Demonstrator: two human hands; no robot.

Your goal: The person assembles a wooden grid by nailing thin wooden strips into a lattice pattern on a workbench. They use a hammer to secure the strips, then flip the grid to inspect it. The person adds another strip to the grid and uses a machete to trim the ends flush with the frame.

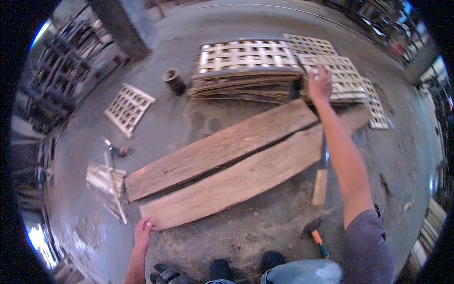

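Left grip point(144, 230) was half-curled at the left end of the near plank point(227, 190), hold unclear | right grip point(320, 84) sat part-spread at the lattice panel point(345, 78), contact blurred | plank lay slantwise on floor point(222, 241) | looked stiff, rough, probably heavy; ends seemed best holds

No text, label, brand, number or sign can be read.
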